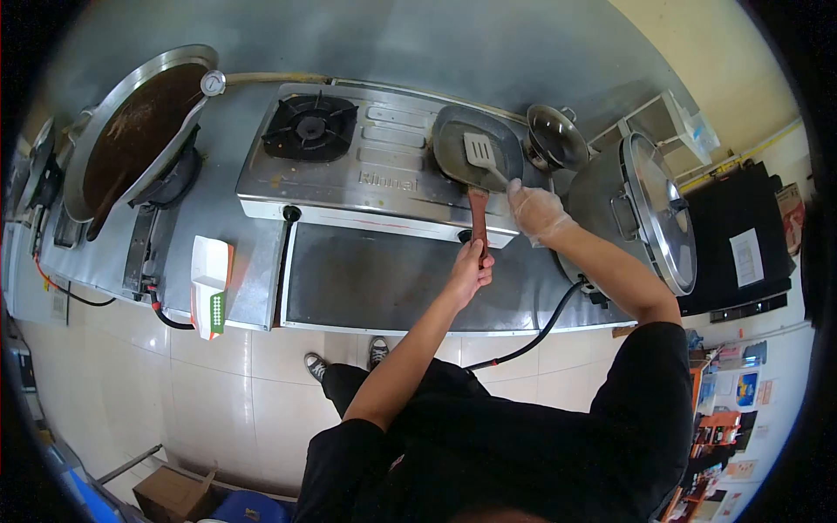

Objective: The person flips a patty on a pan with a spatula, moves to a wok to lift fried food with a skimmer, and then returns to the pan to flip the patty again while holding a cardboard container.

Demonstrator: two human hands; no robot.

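My left hand (pixel 471 275) is closed around the brown handle of a dark square frying pan (pixel 452 139). The pan sits on the right burner of a steel two-burner gas stove (pixel 392 165). In a clear plastic glove, my right hand (pixel 537 214) grips a slotted spatula (pixel 480 152). The spatula's pale slotted blade is inside the pan, over its dark surface. Too little detail shows to tell whether any thin food lies there. A small metal pot (pixel 556 138) stands just right of the pan, close to my right hand.
Left on the steel counter is a large wok (pixel 76 187) of dark brown liquid, with a dial thermometer (pixel 213 83). An open paper food box (pixel 212 272) lies at the counter's front edge. To the right stands a big lidded pot (pixel 602 202). The left burner (pixel 310 127) is bare.
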